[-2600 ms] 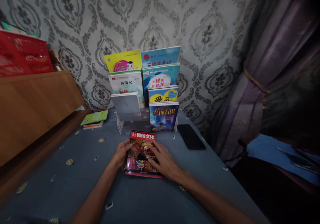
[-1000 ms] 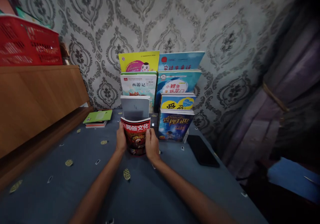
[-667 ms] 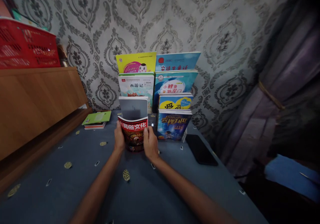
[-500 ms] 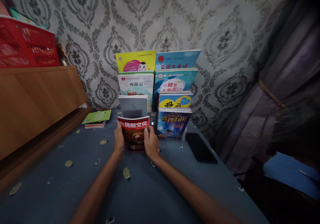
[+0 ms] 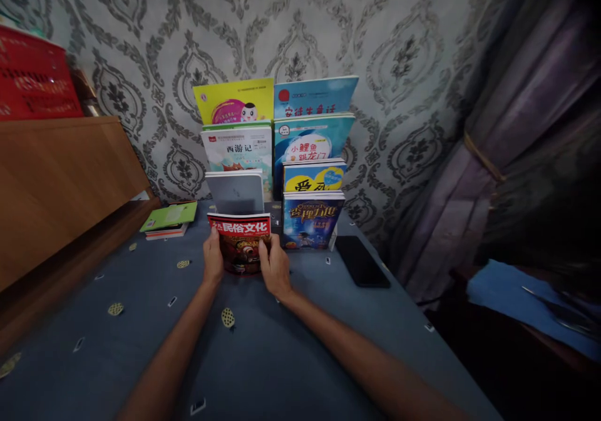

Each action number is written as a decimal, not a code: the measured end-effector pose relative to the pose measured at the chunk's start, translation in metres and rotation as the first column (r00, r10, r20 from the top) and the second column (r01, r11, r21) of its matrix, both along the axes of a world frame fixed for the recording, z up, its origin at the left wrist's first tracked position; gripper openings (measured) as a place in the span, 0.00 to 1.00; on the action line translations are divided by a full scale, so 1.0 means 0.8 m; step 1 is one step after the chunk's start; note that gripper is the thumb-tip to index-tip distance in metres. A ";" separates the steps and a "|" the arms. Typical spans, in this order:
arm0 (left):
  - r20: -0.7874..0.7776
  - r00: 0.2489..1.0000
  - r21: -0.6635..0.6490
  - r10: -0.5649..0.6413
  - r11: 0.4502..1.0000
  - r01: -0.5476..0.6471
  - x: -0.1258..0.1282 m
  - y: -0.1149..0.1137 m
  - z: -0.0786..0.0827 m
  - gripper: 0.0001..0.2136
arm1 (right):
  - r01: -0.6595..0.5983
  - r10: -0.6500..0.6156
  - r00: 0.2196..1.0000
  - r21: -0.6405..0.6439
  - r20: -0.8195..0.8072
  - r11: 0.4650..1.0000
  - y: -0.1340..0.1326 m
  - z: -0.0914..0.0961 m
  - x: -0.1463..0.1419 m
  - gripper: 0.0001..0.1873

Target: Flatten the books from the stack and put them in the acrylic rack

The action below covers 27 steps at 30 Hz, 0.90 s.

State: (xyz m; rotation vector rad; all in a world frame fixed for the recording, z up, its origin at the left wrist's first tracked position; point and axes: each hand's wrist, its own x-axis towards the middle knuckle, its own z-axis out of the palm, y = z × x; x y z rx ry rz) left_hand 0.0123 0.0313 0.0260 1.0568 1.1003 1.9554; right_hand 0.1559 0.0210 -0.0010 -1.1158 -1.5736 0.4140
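Between my two hands stands a red and dark book [image 5: 241,249] with white lettering across its top. My left hand [image 5: 213,259] grips its left edge, thumb on the cover. At the right edge my right hand [image 5: 276,264] is closed on the same book, thumb also in front. Just behind it is a grey-covered book [image 5: 238,194] standing upright. Farther back in that column are a white book with a pale blue scene [image 5: 239,152] and a yellow book [image 5: 235,100]. To the right of my right hand a dark blue book [image 5: 310,224] fronts a second column.
Behind the dark blue book stand a blue-and-yellow book [image 5: 313,177] and two blue books. A black flat device [image 5: 361,261] lies right of them. Green-topped books [image 5: 169,218] lie flat at left, near a wooden cabinet [image 5: 70,183] with a red basket [image 5: 37,77]. Patterned wall behind.
The whole view has shifted, so everything sits a little farther left and higher. My hands keep hold of the red and dark book, which stays in front of the grey-covered book.
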 end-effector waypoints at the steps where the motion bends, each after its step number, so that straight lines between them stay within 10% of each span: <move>1: 0.006 1.000 -0.003 0.002 1.000 -0.002 0.000 0.000 0.000 0.33 | -0.005 0.005 1.000 -0.003 0.006 1.000 -0.001 0.000 0.001 0.13; 27: -0.012 1.000 0.002 -0.002 1.000 0.002 -0.002 0.001 -0.003 0.31 | -0.026 0.026 0.999 -0.003 0.023 1.000 -0.004 0.003 0.004 0.13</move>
